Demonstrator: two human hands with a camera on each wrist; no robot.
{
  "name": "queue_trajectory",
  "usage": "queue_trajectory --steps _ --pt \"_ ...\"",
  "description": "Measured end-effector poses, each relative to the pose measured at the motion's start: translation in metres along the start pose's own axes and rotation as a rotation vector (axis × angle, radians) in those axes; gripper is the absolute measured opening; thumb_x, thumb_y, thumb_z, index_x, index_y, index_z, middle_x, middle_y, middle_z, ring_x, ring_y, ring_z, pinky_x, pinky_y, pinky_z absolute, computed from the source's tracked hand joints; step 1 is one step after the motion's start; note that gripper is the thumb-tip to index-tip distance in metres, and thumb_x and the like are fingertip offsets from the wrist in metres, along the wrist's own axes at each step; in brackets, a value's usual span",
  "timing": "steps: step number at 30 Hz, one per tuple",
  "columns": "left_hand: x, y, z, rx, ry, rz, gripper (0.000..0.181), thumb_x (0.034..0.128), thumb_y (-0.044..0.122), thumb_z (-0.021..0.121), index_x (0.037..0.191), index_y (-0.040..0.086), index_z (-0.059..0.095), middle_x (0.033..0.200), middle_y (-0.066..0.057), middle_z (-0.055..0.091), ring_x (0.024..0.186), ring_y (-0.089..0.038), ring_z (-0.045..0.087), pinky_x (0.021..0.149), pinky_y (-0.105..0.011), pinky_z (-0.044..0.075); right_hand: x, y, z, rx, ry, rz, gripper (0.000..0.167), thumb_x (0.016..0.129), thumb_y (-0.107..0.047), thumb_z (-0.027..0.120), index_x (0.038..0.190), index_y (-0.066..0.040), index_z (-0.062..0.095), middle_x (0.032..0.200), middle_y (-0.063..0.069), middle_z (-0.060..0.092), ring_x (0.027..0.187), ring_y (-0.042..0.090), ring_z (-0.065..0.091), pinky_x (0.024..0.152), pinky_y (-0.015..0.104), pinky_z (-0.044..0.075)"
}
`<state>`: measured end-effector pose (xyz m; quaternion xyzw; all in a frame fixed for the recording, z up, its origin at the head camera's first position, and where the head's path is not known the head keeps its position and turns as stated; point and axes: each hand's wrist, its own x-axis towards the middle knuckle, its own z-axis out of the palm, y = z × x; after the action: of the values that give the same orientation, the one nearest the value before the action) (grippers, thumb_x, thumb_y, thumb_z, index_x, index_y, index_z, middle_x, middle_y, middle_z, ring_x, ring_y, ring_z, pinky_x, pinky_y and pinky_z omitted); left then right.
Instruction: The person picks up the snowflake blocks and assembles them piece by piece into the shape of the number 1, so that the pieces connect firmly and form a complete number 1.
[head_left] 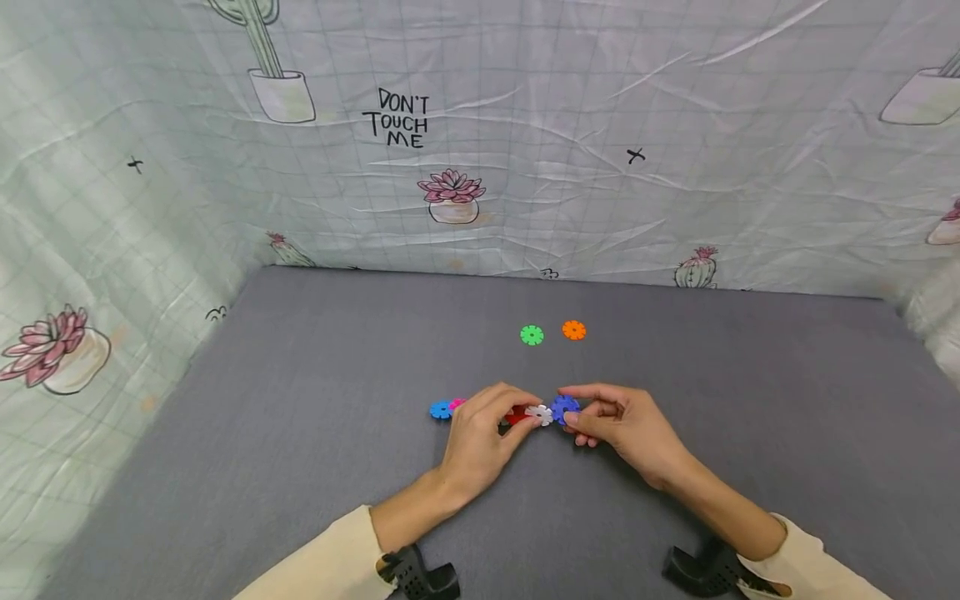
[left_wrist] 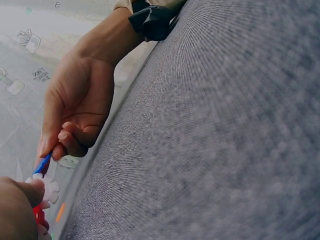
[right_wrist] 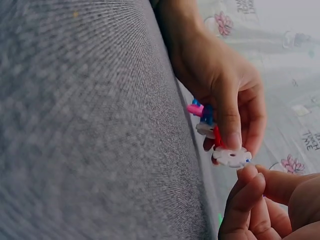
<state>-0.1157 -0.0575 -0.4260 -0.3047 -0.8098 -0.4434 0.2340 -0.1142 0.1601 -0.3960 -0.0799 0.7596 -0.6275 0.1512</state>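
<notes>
My left hand (head_left: 482, 433) pinches a row of notched plastic snowflake discs between thumb and fingers. At its right end is a white disc (head_left: 539, 414), joined to a red disc (head_left: 516, 414). A light blue disc (head_left: 440, 410) and a pink disc (head_left: 457, 404) show at the left end; the hand covers the middle. My right hand (head_left: 626, 425) pinches a dark blue disc (head_left: 564, 408) by its right side, its edge meeting the white disc. In the left wrist view the blue disc (left_wrist: 43, 164) stands at an angle to the white one; how deep the notches fit cannot be told.
Farther back on the grey tabletop (head_left: 337, 350) lie a green disc (head_left: 532, 335) and an orange disc (head_left: 573, 330), side by side and apart. A pale printed cloth (head_left: 540, 108) hangs behind the table and along its left side.
</notes>
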Motion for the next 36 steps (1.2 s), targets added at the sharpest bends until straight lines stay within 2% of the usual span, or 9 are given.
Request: queue_trajectory --steps 4,9,20,24,30,33,36 --pt "-0.0006 0.0013 0.0003 0.021 0.011 -0.016 0.016 0.0815 0.012 0.077 0.096 0.01 0.071 0.089 0.003 0.065 0.075 -0.008 0.057 0.065 -0.018 0.045 -0.0006 0.0025 -0.0001 -0.002 0.011 0.014 0.045 0.085 -0.021 0.074 0.125 -0.002 0.061 0.086 0.019 0.067 0.07 0.027 0.064 0.063 0.034 0.054" --pt "0.0015 0.0019 0.0002 0.027 0.015 -0.019 0.017 0.0813 0.011 0.077 0.096 0.01 0.071 0.088 0.003 0.065 0.075 -0.008 0.056 0.065 -0.018 0.045 -0.0006 0.0027 -0.0003 0.059 0.012 0.041 0.047 0.085 -0.019 0.074 0.126 0.0 0.06 0.087 0.021 0.067 0.07 0.023 0.064 0.065 0.033 0.055" --pt "0.0008 0.0019 -0.0002 -0.055 -0.019 0.0 0.021 0.0782 0.01 0.079 0.097 0.005 0.071 0.089 -0.001 0.066 0.076 -0.009 0.057 0.066 -0.017 0.047 -0.0023 0.0028 0.0025 0.218 -0.034 0.09 0.052 0.085 -0.014 0.074 0.129 0.006 0.055 0.092 0.018 0.069 0.071 0.017 0.064 0.067 0.028 0.054" --pt "0.0008 0.0018 0.0 -0.086 -0.022 0.044 0.023 0.0771 0.008 0.079 0.098 0.002 0.07 0.091 -0.004 0.066 0.081 -0.011 0.062 0.07 -0.016 0.05 -0.0028 0.002 0.0022 0.225 -0.035 0.089 0.051 0.085 -0.014 0.073 0.128 0.008 0.055 0.093 0.019 0.07 0.069 0.015 0.064 0.064 0.025 0.053" --pt "0.0006 0.0012 0.0 -0.077 -0.033 0.151 0.023 0.0772 0.002 0.077 0.099 -0.002 0.069 0.092 -0.006 0.065 0.081 -0.013 0.064 0.071 -0.014 0.05 -0.0022 0.0014 0.0022 0.316 -0.066 0.116 0.053 0.087 -0.009 0.071 0.129 0.015 0.049 0.094 0.015 0.07 0.071 0.013 0.064 0.064 0.022 0.052" --pt "0.0002 0.0007 0.0003 -0.068 -0.031 0.171 0.023 0.0765 0.001 0.078 0.098 -0.002 0.07 0.091 -0.006 0.065 0.079 -0.012 0.064 0.07 -0.013 0.049 -0.0018 0.0014 0.0029 0.337 -0.073 0.123 0.053 0.087 -0.007 0.071 0.129 0.017 0.048 0.093 0.013 0.07 0.074 0.012 0.065 0.066 0.022 0.053" --pt "-0.0001 0.0004 0.0004 -0.068 -0.03 0.166 0.022 0.0765 0.001 0.078 0.097 -0.002 0.07 0.091 -0.006 0.065 0.078 -0.012 0.064 0.069 -0.012 0.049 -0.0018 0.0015 0.0035 0.36 -0.072 0.129 0.053 0.087 -0.005 0.069 0.129 0.018 0.046 0.093 0.011 0.07 0.076 0.012 0.066 0.067 0.022 0.053"
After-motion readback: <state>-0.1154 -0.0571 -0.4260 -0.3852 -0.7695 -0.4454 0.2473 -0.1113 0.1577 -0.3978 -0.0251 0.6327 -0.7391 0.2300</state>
